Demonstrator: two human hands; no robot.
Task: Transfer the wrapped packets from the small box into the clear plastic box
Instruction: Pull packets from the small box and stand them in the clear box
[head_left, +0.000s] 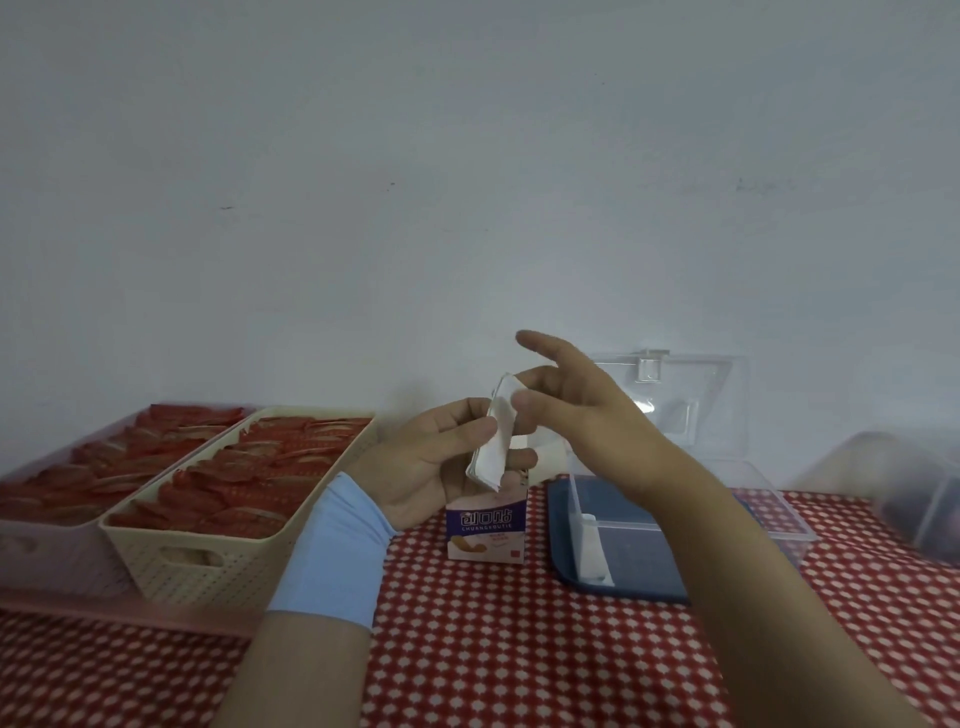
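A small purple and white box (487, 531) stands upright on the checked cloth. Just above it my left hand (431, 462), with a blue wristband, grips a stack of white wrapped packets (493, 447). My right hand (566, 405) pinches the top of the same stack between thumb and middle finger, index finger pointing up. To the right lies the clear plastic box (769, 499) with its lid (691, 395) raised against the wall; one white packet (592, 551) lies along its left side.
A dark blue tray (639, 582) lies under the clear box. Two baskets, one cream (208, 561) and one pink (47, 551), filled with red packets, stand at the left. Another clear container (914, 493) sits at the far right.
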